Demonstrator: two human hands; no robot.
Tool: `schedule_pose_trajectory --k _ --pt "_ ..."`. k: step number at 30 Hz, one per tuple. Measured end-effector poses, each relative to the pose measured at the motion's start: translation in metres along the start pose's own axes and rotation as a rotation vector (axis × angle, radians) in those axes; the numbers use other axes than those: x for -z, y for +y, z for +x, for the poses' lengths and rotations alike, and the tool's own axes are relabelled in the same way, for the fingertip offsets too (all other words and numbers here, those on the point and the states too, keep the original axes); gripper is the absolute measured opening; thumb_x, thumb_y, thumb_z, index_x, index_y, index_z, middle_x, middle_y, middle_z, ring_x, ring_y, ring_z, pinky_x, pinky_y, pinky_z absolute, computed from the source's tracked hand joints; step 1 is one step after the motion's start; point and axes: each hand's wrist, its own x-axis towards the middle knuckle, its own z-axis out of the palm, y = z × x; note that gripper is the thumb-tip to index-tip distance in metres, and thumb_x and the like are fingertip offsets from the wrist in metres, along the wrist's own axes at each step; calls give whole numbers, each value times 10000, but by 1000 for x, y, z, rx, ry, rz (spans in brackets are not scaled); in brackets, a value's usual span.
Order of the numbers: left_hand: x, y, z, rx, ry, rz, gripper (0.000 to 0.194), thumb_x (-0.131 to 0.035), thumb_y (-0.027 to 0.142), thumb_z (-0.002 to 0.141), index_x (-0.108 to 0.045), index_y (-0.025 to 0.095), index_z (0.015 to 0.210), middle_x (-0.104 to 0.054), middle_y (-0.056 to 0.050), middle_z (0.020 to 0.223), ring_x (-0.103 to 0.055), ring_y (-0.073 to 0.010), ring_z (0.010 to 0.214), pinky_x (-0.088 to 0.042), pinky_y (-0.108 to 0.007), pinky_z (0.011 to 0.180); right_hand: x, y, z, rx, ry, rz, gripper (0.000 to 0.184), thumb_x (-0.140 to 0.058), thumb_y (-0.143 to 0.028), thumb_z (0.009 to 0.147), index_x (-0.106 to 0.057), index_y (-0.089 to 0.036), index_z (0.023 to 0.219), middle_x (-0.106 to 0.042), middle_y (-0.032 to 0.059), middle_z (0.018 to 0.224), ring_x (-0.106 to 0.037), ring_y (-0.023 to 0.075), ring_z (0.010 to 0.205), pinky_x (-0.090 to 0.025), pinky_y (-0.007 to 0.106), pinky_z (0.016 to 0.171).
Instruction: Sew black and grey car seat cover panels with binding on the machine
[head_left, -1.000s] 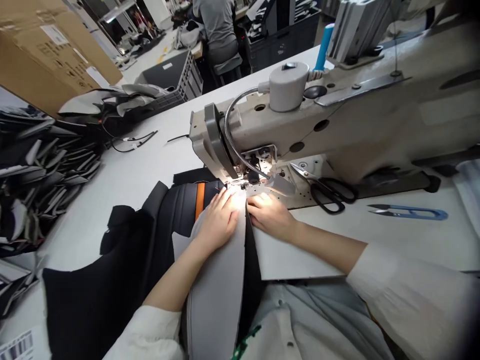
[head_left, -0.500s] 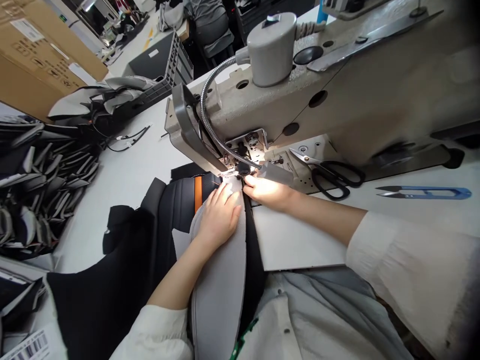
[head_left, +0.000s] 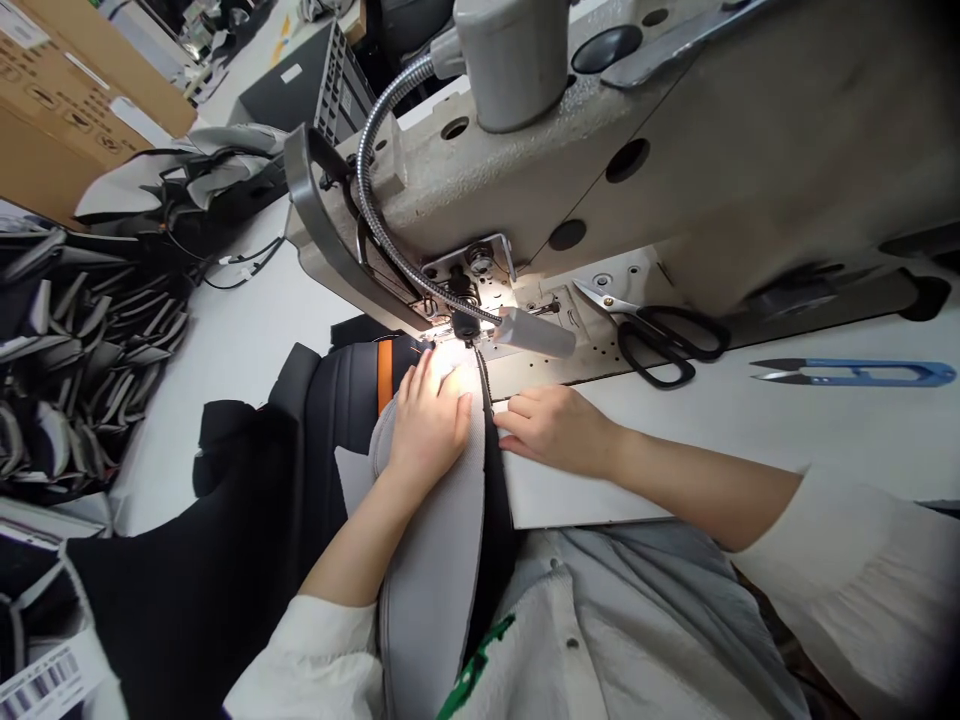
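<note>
My left hand (head_left: 429, 420) lies flat with its fingers out on a long grey fabric panel (head_left: 431, 580), close to the lit needle area of the sewing machine (head_left: 420, 215). The panel lies over black fabric (head_left: 495, 520), whose edge shows along its right side. My right hand (head_left: 559, 430) is closed, its fingertips pinching at that black edge a little nearer to me than the needle. A black padded piece with an orange strip (head_left: 385, 372) extends to the left. The presser foot is partly hidden by the lamp's glare and my left fingers.
Black-handled scissors (head_left: 664, 340) lie on the machine bed. Blue thread snips (head_left: 862, 372) rest on the white table to the right. At the left are piles of cut pieces (head_left: 82, 350), a cardboard box (head_left: 82, 110) and a grey crate (head_left: 300, 85). A flexible lamp (head_left: 536, 332) hangs by the needle.
My right hand has drawn back from the presser foot toward me, along the black fabric's edge. My left hand stays on the grey panel. The whole view has shifted slightly.
</note>
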Motion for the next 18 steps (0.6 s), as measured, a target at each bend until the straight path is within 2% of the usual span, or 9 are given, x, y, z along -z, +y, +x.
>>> schedule_pose_trajectory --k 2,4,7,10,13,16,18 --pt "2 2 1 11 -1 12 383 -389 258 916 -585 95 1203 -461 -206 1349 -362 -323 1311 -344 -498 1059 -1 1 2 20 20 35 170 -589 -321 874 -620 -154 886 -611 60 823 -523 181 771 -340 295 643" --pt "4 3 2 26 -14 5 376 -380 256 921 -597 127 1200 -440 -197 1371 -341 -321 1324 -326 -519 1063 -2 1 3 67 50 61 165 -541 -273 897 -622 -146 964 -627 86 992 -535 212 957 -389 318 757" --pt "7 2 4 47 -72 -56 379 -369 262 927 -593 168 1218 -429 -165 1388 -328 -310 1329 -333 -524 1057 -3 -3 6 117 43 54 263 -486 -237 898 -595 -98 1093 -572 127 1196 -399 277 1238 -335 402 983" --pt "9 0 6 65 -124 -104 372 -375 269 928 -590 215 1226 -418 -121 1406 -319 -297 1332 -333 -518 1060 -4 -10 10 68 -24 38 365 -517 -289 852 -599 -41 1108 -579 173 1164 -347 355 1279 -269 489 1043" --pt "10 0 7 70 -157 -105 367 -378 270 929 -591 250 1227 -394 -104 1426 -302 -299 1342 -312 -521 1068 -2 -14 12 63 -95 64 313 -530 -285 825 -652 -64 1011 -625 147 1040 -338 396 1275 -245 530 1040" --pt "11 4 6 60 -180 -71 378 -370 275 933 -571 258 1252 -358 -114 1449 -289 -315 1348 -317 -522 1059 0 -14 10 90 -116 97 271 -552 -322 815 -673 -104 923 -640 112 968 -329 403 1271 -218 541 1039" --pt "9 9 5 60 -182 -9 401 -364 273 933 -537 220 1290 -351 -146 1448 -293 -340 1343 -331 -522 1045 0 -14 9 66 -81 73 253 -562 -318 814 -666 -112 920 -638 106 977 -365 377 1240 -219 522 1032"
